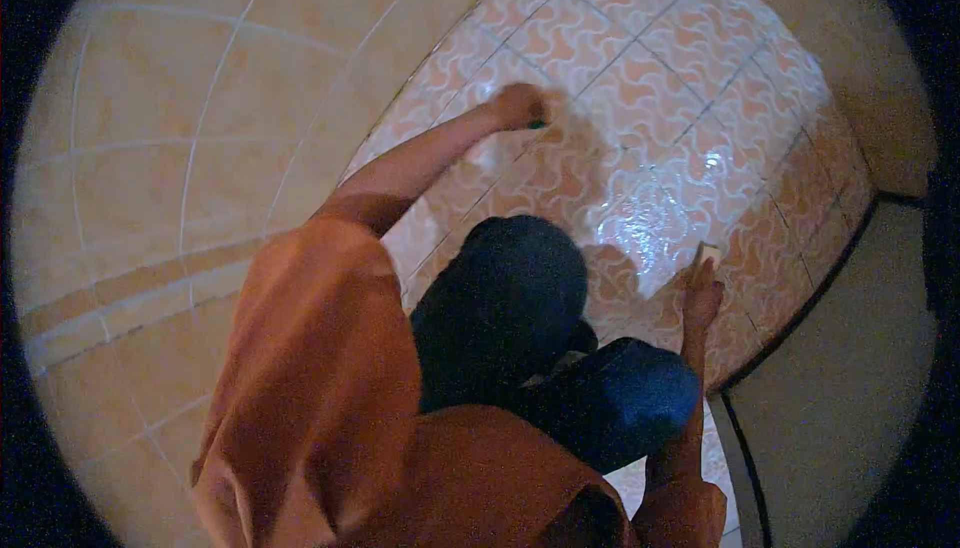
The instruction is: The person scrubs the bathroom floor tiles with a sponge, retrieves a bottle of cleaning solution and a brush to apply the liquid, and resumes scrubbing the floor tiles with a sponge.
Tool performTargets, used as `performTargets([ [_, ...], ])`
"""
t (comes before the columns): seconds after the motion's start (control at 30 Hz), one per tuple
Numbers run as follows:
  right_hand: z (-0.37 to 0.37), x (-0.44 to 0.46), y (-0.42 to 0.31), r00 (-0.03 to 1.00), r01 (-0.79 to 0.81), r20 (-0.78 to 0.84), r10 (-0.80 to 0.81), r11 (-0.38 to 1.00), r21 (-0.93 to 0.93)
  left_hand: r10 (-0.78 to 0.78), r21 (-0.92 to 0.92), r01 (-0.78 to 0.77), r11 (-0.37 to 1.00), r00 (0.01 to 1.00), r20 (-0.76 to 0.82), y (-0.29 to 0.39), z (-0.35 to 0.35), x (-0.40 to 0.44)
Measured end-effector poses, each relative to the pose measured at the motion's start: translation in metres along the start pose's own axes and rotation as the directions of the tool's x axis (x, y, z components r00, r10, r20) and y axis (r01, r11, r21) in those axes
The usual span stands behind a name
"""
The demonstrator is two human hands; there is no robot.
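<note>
While the right hand [704,296] is gripping a small pale piece [709,251] in its closed fingers, the left hand [518,108] is curling into a loose fist, ahead of it and to its left. A green bit [537,125] is showing at the underside of the left hand; whether the fist is holding it, I cannot tell. The pale piece is sticking out just past the right fingers, and whether it is touching the floor [620,10] is unclear. Between the hands, a bright glare [645,220] is shining on the patterned tiles, nearer the right. Two knees [515,283] in dark cloth are bending between the arms, and a tiled wall [150,98] is rising beyond the left hand's outer side.
</note>
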State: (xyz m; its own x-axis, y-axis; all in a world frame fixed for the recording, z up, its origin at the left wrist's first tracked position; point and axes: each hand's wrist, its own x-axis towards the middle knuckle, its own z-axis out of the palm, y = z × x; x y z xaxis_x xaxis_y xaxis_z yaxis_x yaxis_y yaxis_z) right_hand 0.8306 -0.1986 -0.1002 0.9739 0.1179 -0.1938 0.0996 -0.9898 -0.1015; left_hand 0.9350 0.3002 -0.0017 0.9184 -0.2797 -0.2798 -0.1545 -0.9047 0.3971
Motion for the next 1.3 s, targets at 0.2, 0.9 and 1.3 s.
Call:
performTargets([
  [0.2, 0.009, 0.002, 0.001, 0.999, 0.017, 0.047, -0.012, 0.992, -0.122, -0.801, 0.092, 0.796, 0.599, 0.597, 0.053, -0.134, 0.021, -0.344],
  [0.9, -0.001, -0.021, -0.057, 0.978, -0.207, 0.023, 0.206, 0.972, 0.107, 0.541, 0.185, -0.585, 0.79, 0.806, 0.239, 0.17, 0.114, 0.148],
  [1.3, 0.051, -0.151, 0.051, 0.523, -0.817, -0.199, 0.829, 0.554, 0.161, 0.13, 0.45, -0.353, 0.821, 0.881, 0.455, 0.236, 0.247, 0.037],
])
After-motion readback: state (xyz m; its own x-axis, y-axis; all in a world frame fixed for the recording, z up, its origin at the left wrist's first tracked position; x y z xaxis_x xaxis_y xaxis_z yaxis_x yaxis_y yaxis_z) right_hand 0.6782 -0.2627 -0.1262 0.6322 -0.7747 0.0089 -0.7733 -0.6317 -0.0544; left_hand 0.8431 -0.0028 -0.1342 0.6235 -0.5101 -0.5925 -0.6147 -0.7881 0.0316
